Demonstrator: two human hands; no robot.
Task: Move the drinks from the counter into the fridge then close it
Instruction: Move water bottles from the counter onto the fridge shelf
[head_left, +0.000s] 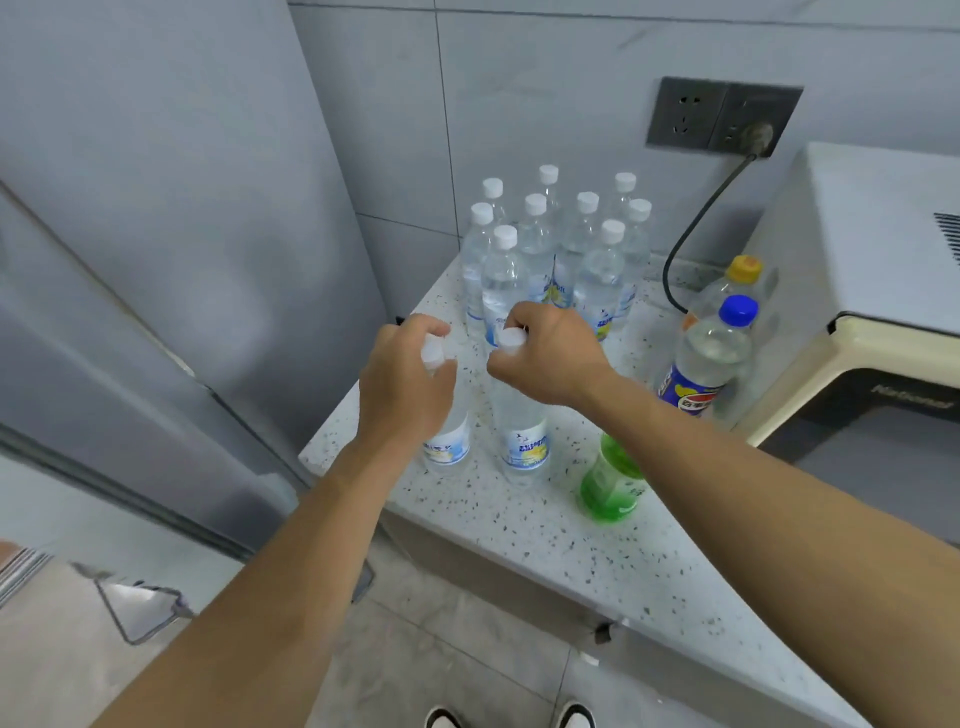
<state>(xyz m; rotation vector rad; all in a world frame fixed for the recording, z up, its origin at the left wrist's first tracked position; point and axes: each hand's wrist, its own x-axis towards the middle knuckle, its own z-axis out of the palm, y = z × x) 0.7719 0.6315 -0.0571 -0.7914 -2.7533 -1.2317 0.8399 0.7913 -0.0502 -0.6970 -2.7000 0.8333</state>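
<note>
Two clear white-capped bottles stand near the front-left of the speckled counter (519, 525). My left hand (402, 387) grips the neck of the left bottle (449, 447). My right hand (545, 358) grips the neck of the right bottle (524, 441). Behind them stands a cluster of several more clear white-capped bottles (550, 249). A green bottle (610, 486) stands partly under my right forearm. To the right are a blue-capped bottle (711, 358) and a yellow-capped bottle (737, 283). The grey fridge (171, 218) fills the left; its doors look closed.
A cream microwave (878, 291) sits at the counter's right end, its black cable (691, 234) running to a wall socket (722, 117). A tiled floor lies below the counter edge, with my shoes at the bottom and a metal-framed object (140, 608) at lower left.
</note>
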